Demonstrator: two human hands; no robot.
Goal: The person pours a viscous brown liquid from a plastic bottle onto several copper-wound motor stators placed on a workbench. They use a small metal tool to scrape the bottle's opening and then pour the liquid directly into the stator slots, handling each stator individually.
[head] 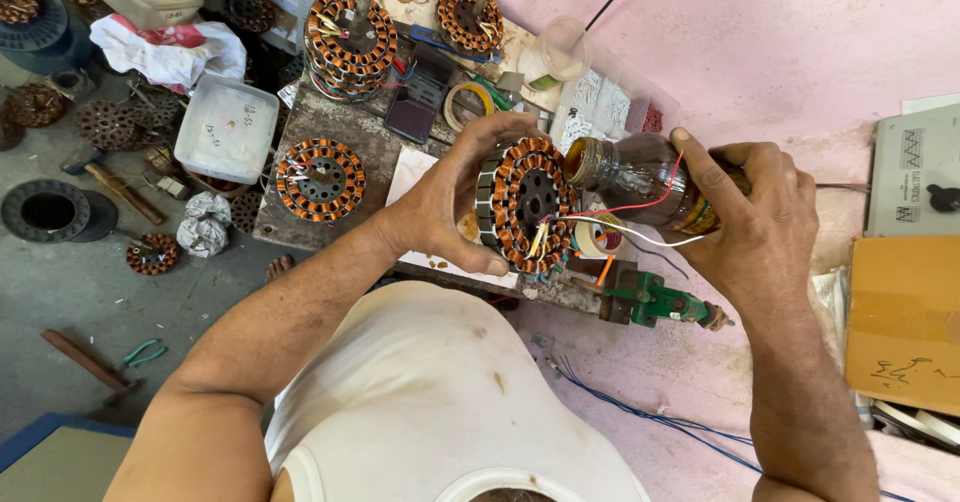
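Head view: at far left a white tub (227, 127) sits on the bench, with a wound stator (320, 179) just right of it. In the middle, the left hand (445, 202) grips a second stator (527, 204) on edge. Its leads trail right to a brown bottle (632, 174), tipped mouth-first toward the windings and clasped by the right hand (755, 224).

You get bright, even daylight here, soft and without hard shadows. Around the copper-wound round stator (527, 204) everything stays sharp; a faint shadow falls below it on the pale pink surface (780, 52). Right of it, the brown glass bottle (640, 177) shows small glints. Far left of it, the edges bend slightly with wide-lens distortion.
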